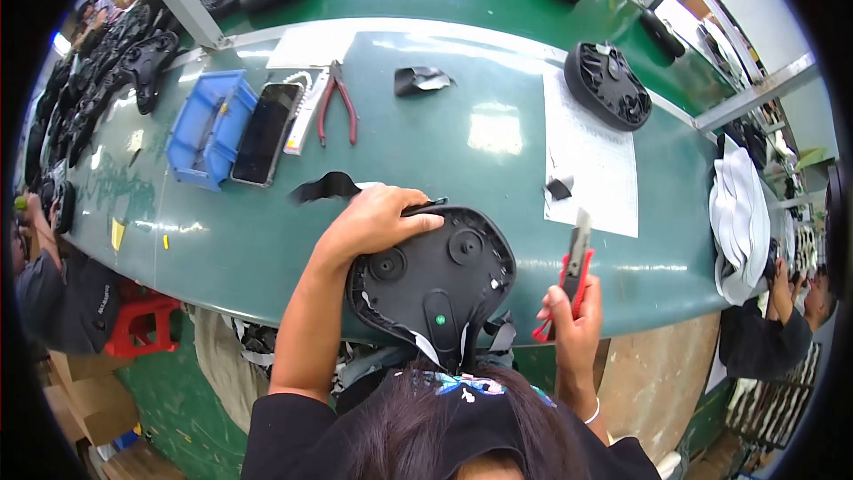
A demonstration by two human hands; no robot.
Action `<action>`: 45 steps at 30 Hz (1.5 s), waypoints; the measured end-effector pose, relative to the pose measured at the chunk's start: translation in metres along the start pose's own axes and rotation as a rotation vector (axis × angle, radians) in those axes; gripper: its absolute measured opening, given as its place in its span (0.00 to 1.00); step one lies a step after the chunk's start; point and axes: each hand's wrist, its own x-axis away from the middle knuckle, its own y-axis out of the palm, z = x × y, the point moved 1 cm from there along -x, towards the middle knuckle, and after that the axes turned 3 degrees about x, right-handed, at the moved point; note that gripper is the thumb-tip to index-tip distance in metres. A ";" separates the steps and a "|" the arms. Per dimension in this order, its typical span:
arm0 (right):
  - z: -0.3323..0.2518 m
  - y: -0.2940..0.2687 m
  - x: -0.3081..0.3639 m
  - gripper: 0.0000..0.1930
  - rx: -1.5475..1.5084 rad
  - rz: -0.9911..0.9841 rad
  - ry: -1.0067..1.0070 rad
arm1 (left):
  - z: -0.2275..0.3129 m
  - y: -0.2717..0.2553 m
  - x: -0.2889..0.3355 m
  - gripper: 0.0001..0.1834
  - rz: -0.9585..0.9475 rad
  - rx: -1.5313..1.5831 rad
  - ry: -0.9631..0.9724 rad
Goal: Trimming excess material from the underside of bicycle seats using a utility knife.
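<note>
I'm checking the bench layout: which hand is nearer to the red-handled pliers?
Left. The left hand, gripping the black seat, is below the red-handled pliers in the picture; the right hand, holding the knife, is farther off, lower and to the right.

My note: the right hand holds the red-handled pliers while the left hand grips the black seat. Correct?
No: the head view shows a red utility knife in the right hand; the red-handled pliers lie on the bench. The left hand does grip the black seat.
</note>
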 end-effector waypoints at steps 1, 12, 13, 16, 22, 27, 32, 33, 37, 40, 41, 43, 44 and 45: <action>-0.006 0.001 -0.008 0.13 0.000 0.046 -0.038 | -0.006 -0.002 -0.004 0.18 -0.066 0.063 -0.056; 0.026 0.016 -0.123 0.25 0.239 -0.227 -0.157 | -0.058 -0.020 -0.140 0.11 0.877 -0.468 0.167; 0.027 0.020 -0.121 0.25 0.341 -0.324 -0.227 | -0.052 -0.002 -0.140 0.10 0.715 -0.491 0.240; 0.005 0.015 -0.109 0.28 -0.126 -0.623 -0.163 | -0.024 0.018 -0.119 0.12 -0.362 -0.113 0.289; -0.050 0.013 -0.207 0.19 -0.139 -0.197 -0.193 | 0.011 -0.015 -0.103 0.16 -0.514 0.686 0.127; -0.087 0.059 -0.347 0.20 -0.220 -0.189 -0.267 | -0.024 0.015 -0.138 0.13 0.407 0.549 -0.050; -0.075 0.114 -0.518 0.22 -0.539 -0.006 -0.196 | -0.027 0.016 -0.142 0.12 0.390 0.693 -0.047; -0.071 0.126 -0.542 0.23 -0.582 -0.009 -0.165 | -0.030 0.015 -0.138 0.12 0.352 0.628 -0.041; -0.061 0.123 -0.641 0.28 -0.608 0.020 -0.162 | -0.021 0.009 -0.139 0.11 0.242 0.548 -0.021; -0.074 0.138 -0.659 0.30 -0.712 0.002 -0.010 | -0.023 0.004 -0.137 0.10 0.258 0.546 -0.034; -0.075 0.138 -0.658 0.30 -0.729 0.009 0.023 | -0.027 0.002 -0.137 0.10 0.270 0.541 -0.047; -0.067 0.138 -0.662 0.32 -0.769 -0.014 0.026 | -0.027 0.002 -0.137 0.10 0.288 0.564 0.000; -0.058 0.128 -0.664 0.31 -0.815 0.046 -0.115 | -0.025 0.005 -0.140 0.10 0.283 0.581 0.026; -0.054 0.122 -0.659 0.31 -0.872 0.094 -0.252 | -0.024 0.006 -0.140 0.10 0.280 0.579 0.016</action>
